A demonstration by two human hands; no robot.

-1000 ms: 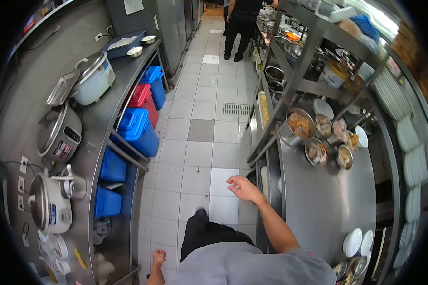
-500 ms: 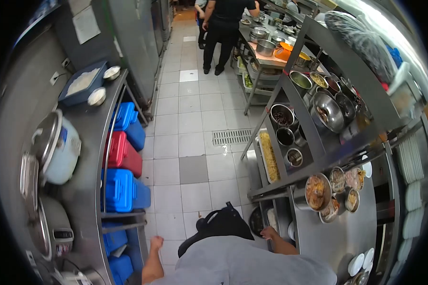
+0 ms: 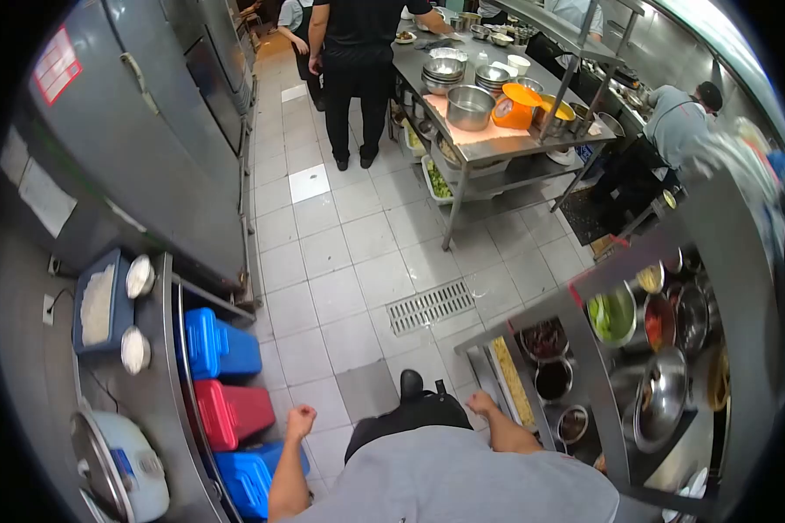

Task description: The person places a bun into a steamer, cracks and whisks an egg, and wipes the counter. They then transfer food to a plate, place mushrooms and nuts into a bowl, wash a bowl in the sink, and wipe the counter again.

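Observation:
My left hand (image 3: 301,421) hangs at my left side over the tiled floor, fingers loosely curled with nothing seen in them. It is nearest to the red lidded bin (image 3: 234,413) and the blue bin (image 3: 260,475) under the left counter. On my right, my right hand (image 3: 481,403) is also curled and appears to hold nothing. Close by it stand a long tray of yellow shreds (image 3: 511,376) and metal pots of dark food (image 3: 553,380) on the right-hand shelf. Neither hand touches any of these.
Ahead is a floor drain (image 3: 431,307). A steel table (image 3: 497,150) bears bowls, a pot (image 3: 470,108) and an orange scale (image 3: 515,106). A person in black (image 3: 358,78) stands beside it; another person (image 3: 672,122) bends at the right. Tall steel cabinets (image 3: 139,113) line the left.
I have moved forward along the aisle, and the view has turned to the right. The drain and steel table are nearer. Both hands have swung forward, still curled.

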